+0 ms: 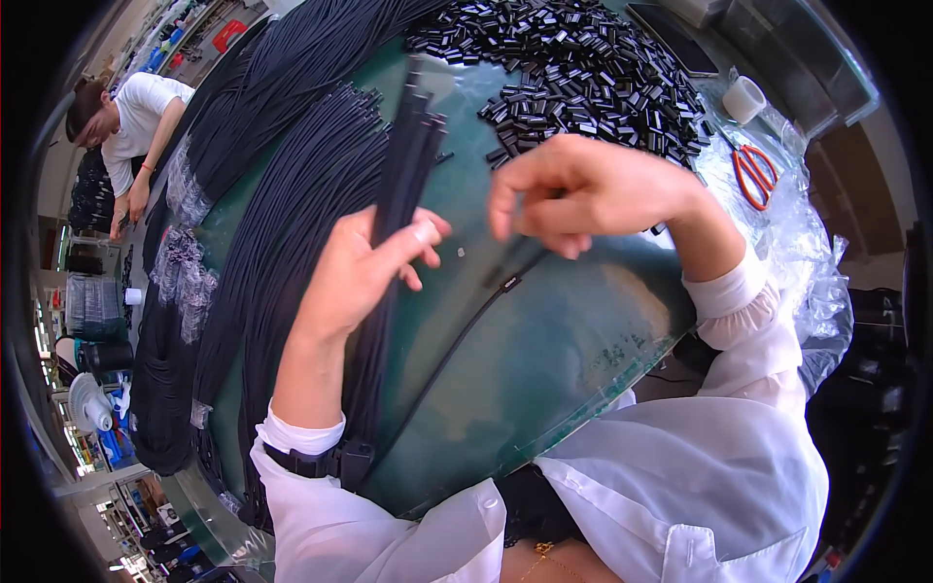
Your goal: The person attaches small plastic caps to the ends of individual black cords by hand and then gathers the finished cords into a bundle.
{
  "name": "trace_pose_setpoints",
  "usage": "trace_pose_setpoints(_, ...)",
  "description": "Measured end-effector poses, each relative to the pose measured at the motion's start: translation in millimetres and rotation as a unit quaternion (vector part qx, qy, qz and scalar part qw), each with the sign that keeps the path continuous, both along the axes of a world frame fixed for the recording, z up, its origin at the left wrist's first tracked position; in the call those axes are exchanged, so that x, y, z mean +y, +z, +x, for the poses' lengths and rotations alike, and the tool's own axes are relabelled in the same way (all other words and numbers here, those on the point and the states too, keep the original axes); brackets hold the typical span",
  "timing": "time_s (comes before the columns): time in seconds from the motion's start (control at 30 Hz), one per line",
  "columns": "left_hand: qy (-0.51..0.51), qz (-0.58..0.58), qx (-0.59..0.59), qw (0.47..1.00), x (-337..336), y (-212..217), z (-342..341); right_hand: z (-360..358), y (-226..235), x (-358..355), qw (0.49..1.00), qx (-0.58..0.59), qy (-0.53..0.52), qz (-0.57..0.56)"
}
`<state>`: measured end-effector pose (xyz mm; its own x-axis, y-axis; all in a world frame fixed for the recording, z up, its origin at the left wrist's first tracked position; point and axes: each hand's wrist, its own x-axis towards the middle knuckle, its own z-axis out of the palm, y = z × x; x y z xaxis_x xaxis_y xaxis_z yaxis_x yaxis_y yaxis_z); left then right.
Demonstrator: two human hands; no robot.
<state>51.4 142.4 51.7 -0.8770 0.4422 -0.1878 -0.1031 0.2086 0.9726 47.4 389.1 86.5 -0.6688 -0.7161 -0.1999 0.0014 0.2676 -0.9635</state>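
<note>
My left hand (364, 267) grips a bundle of thin black cords (406, 160) that stand up past my fingers over the green table (544, 350). My right hand (583, 194) hovers just right of the bundle, fingers pinched together, blurred. A single black cord (457, 340) with a small black sleeve on it runs from under my right hand down toward my body. Whether the fingers pinch that cord's end is not clear. A big heap of small black sleeves (583, 68) lies on the table behind my right hand.
Long bundles of black cords (282, 194) lie along the table's left side. Orange-handled scissors (753, 175) and a white tape roll (743, 97) rest on clear plastic sheeting at the right. Another person in a white shirt (136, 117) works at the far left.
</note>
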Motion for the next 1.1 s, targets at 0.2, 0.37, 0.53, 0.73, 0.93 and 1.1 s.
trace_pose_setpoints(0.2, 0.058, 0.042, -0.050, 0.996, 1.7, 1.4, -1.9, -16.3, -27.3, 59.5, 0.811, 0.412, -0.245, 0.336)
trace_pose_setpoints(0.37, 0.061, 0.010, -0.040, 0.997, 1.7, -0.7, -0.9, -31.8, -49.8, 59.4, 0.791, 0.458, -0.215, 0.344)
trace_pose_setpoints(0.53, 0.089, 0.057, -0.025, 0.994, 7.4, 3.1, 6.1, -28.5, -37.5, 28.2, 0.904, 0.320, -0.222, 0.178)
trace_pose_setpoints(0.73, 0.094, 0.047, -0.028, 0.994, 7.1, 3.3, 9.9, -17.7, -37.1, 1.5, 0.967, 0.111, -0.184, -0.138)
trace_pose_setpoints(0.93, 0.094, 0.019, -0.005, 0.995, 8.2, 2.5, 10.3, -13.8, -38.8, -2.5, 0.970, 0.124, -0.180, -0.108)
trace_pose_setpoints(1.1, 0.077, -0.011, 0.042, 0.996, 12.8, 3.1, 14.8, -0.5, -38.3, -18.4, 0.967, 0.202, -0.130, -0.085)
